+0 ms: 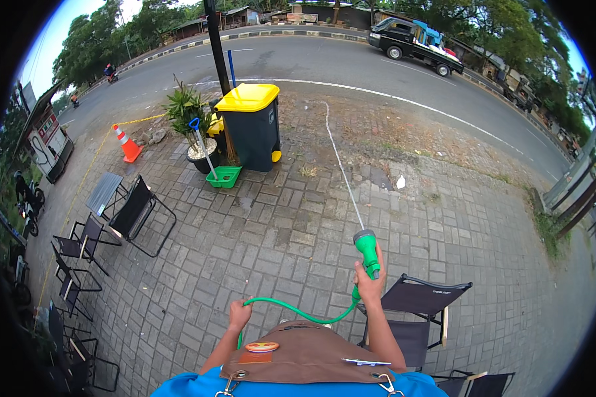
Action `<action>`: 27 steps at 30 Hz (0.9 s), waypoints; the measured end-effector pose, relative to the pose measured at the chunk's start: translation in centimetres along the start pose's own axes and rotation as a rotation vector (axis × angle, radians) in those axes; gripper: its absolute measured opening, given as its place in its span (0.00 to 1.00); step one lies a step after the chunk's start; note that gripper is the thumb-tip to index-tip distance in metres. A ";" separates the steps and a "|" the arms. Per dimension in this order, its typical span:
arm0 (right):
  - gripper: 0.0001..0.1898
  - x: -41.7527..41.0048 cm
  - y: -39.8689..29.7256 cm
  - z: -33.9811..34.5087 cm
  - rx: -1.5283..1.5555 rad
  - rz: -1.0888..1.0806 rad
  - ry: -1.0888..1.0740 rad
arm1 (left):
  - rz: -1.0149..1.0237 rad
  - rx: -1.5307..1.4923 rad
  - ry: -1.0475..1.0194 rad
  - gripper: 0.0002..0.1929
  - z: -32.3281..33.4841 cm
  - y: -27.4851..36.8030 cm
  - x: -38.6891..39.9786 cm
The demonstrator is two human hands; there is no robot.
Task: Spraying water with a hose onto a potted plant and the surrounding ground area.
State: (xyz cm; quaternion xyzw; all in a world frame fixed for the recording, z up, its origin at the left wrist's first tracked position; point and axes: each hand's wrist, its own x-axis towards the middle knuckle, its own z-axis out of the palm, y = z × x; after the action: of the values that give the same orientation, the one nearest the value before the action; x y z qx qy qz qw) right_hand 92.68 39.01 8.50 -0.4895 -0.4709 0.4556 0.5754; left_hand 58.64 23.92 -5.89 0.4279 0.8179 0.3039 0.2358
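My right hand [371, 280] is closed around the handle of a green hose spray nozzle [366, 245] with a grey head. A thin jet of water [341, 161] leaves it and reaches towards the brick ground near the road. From the nozzle's lower end a green garden hose [303, 313] curves to the left, where my left hand [240, 313] grips it. The hose runs down from there beside my brown apron [298, 355]. Below the jet lies grey block paving [258, 238], darker and wet-looking near the bin.
A wheeled bin with a yellow lid [248, 97], a potted plant [185, 111], a green dustpan [224, 176] and a traffic cone [127, 144] stand ahead. Folding chairs [141, 213] line the left; another chair [419, 297] is close at right. A pickup truck [414, 47] is on the road.
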 end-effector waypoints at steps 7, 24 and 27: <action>0.35 -1.0 -1.0 1.4 0.009 -0.027 -0.038 | -0.005 -0.015 -0.021 0.21 -0.4 -1.4 0.4; 0.36 -2.2 -1.1 2.6 0.015 -0.011 0.050 | -0.020 -0.007 -0.070 0.21 -1.0 -3.5 0.7; 0.36 -2.1 -0.8 2.1 0.042 -0.032 0.145 | 0.015 -0.028 -0.072 0.21 -1.1 -3.4 0.7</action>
State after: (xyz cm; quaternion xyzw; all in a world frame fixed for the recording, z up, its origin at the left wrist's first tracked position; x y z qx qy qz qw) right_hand 90.37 37.13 9.26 -0.5013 -0.4261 0.4197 0.6253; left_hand 55.65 22.69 -7.64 0.4414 0.8013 0.3012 0.2689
